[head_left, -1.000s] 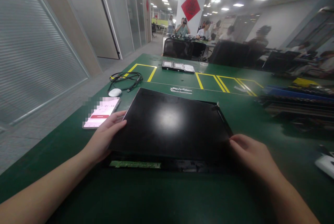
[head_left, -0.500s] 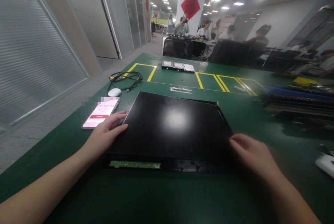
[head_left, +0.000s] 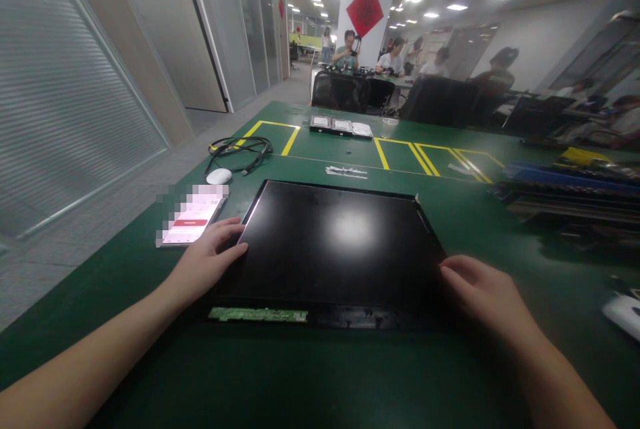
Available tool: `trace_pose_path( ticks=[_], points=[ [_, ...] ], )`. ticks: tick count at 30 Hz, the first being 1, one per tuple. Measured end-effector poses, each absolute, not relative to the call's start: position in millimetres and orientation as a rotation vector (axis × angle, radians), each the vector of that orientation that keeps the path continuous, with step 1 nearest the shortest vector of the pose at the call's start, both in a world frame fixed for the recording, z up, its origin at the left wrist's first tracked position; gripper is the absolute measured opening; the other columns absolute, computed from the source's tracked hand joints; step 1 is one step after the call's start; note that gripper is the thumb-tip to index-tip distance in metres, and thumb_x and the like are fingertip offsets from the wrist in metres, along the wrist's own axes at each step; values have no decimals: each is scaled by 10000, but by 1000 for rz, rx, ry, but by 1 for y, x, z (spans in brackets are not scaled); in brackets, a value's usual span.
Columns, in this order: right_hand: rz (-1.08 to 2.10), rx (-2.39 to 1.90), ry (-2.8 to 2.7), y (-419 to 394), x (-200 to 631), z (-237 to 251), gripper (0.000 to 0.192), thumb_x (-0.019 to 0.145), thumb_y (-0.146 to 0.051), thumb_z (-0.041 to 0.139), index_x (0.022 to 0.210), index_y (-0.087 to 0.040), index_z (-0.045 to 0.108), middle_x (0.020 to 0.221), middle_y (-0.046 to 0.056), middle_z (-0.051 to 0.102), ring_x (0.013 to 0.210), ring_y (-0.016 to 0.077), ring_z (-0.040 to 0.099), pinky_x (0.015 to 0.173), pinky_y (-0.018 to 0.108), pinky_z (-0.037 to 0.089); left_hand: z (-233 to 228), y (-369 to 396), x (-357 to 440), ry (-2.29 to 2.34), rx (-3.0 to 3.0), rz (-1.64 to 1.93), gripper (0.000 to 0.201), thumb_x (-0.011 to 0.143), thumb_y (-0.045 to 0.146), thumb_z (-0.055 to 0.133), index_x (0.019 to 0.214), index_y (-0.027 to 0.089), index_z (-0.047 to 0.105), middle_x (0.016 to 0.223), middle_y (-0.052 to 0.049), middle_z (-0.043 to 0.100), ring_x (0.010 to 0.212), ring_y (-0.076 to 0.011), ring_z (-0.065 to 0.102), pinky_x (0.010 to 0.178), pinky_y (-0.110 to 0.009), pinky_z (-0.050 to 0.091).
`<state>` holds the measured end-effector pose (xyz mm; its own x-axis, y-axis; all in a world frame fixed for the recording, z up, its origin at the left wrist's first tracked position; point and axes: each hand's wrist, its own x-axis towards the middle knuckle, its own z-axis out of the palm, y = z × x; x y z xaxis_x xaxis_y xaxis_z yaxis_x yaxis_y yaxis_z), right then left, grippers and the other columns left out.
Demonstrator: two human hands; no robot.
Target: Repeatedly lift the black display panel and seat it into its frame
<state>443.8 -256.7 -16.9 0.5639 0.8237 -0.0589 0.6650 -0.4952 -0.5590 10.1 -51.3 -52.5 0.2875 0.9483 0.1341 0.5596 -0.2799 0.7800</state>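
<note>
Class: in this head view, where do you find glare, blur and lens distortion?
Head view: a ceiling light's glare sits on the black panel; the phone screen is pixelated; seated people behind look soft; wall lines at left bow outward.

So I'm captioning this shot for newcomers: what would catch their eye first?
The large glossy black panel lying flat mid-table, with the left hand and right hand at its two sides. A phone with a pink screen lies just left of it, and a strip of green circuit board shows along its near edge.
</note>
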Motion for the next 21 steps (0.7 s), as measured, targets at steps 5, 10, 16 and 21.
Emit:
trace_pose_path(
  ticks=[5,10,16,21],
  points=[
    [442,-2315,-1150,-256,446,-20,392,768,-566,579,905,-235,740,730,38,734,552,209,660,545,325,506,-49,-53,12,1367,2012,765,489,789,491,627,1140,168,733,1457,-171,563,1331,-394,522,1101,-569,410],
    [441,-2304,-1142,-256,446,-19,402,747,-568,590,887,-228,751,734,46,737,558,212,656,517,319,505,-46,-53,15,1402,2130,700,523,811,505,579,1159,139,716,1445,-188,573,1319,-397,528,1087,-583,415],
    [445,-2306,-1141,-255,444,-17,405,742,-566,591,882,-222,752,682,50,719,561,223,655,501,319,499,-48,-53,14,1412,2173,694,525,809,526,566,1138,145,718,1430,-189,585,1308,-400,537,1089,-590,408],
    [389,-2300,-1186,-254,445,-18,405,725,-568,575,855,-229,755,727,49,733,593,217,657,563,330,512,-46,-54,15,1415,2184,689,517,811,520,559,1135,150,719,1434,-183,589,1301,-399,547,1071,-584,434]
  ],
)
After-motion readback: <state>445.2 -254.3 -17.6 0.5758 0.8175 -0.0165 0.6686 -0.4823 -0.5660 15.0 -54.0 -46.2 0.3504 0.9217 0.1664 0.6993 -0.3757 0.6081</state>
